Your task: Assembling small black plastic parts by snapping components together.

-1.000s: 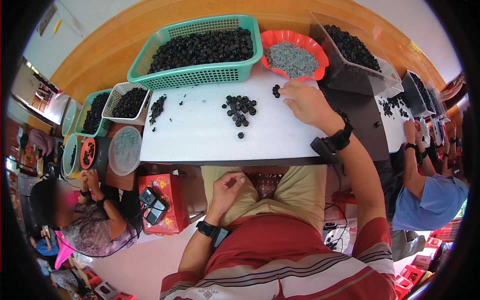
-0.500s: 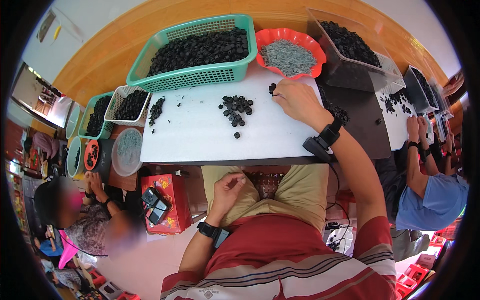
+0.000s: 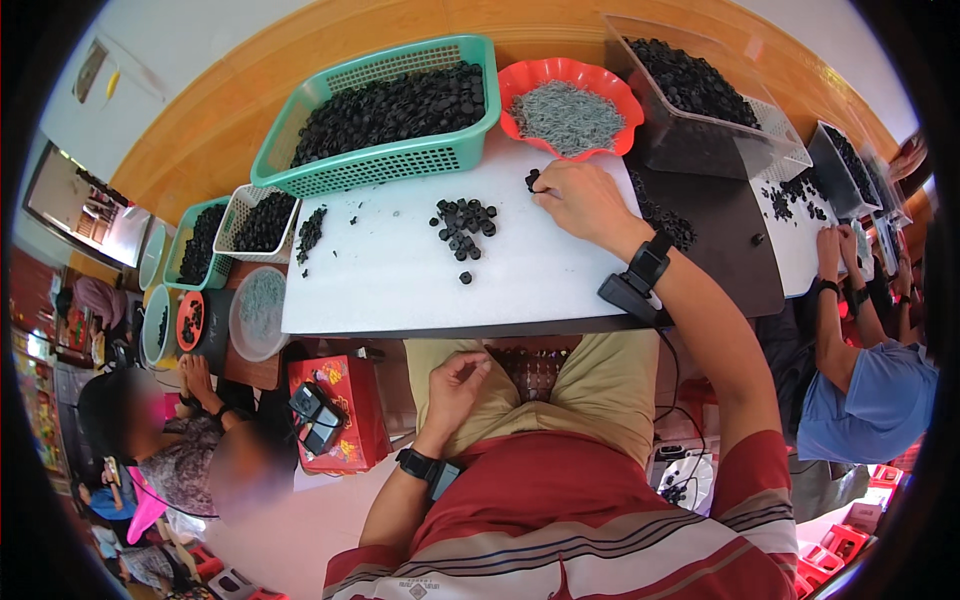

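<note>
My right hand point(image 3: 585, 200) reaches to the far right of a white foam sheet point(image 3: 390, 290). Its fingers are pinched at a few small black parts point(image 3: 533, 180), partly hidden by the fingertips. Left of it on the sheet lies a loose pile of small round black caps point(image 3: 462, 225), with a single cap point(image 3: 466, 278) nearer the front edge. My left hand point(image 3: 453, 395) rests low over my lap, palm turned inward and fingers loosely bent apart, with nothing visible in it.
Behind the sheet stand a green basket point(image 3: 385, 165) of black parts, a red scalloped bowl point(image 3: 632, 110) of grey metal pins and a clear bin point(image 3: 690, 150). More tubs line the left. People work on both sides. A red box point(image 3: 340, 425) stands below left.
The view has shifted slightly, moving the table things a little to the left in the picture. My right hand stays at the same black parts, and my left hand has not moved.
</note>
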Motion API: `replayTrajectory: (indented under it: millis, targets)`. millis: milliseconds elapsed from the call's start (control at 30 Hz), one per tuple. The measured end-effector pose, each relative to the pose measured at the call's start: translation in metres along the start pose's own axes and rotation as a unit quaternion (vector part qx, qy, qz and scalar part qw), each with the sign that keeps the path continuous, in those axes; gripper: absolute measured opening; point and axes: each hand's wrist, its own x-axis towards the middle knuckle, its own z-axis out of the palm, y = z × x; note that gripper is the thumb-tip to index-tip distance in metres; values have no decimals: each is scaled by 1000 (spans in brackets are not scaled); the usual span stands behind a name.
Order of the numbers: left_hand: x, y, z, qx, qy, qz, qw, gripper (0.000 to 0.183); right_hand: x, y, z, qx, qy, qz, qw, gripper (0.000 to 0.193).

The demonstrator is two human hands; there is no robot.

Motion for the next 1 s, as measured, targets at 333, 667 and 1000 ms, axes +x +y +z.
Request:
replayTrajectory:
  millis: [333,667,1000]
  targets:
    - [-3,5,-4,-4,17,-6,1000,16,-14,3,-9,48,10,6,999,17]
    - [-14,91,-14,-70,-35,65,995,18,-57,-32,-54,203,-17,-34,978,20]
    - [1,148,36,-342,-141,-7,929,22,-123,-93,-29,320,60,-84,942,23]
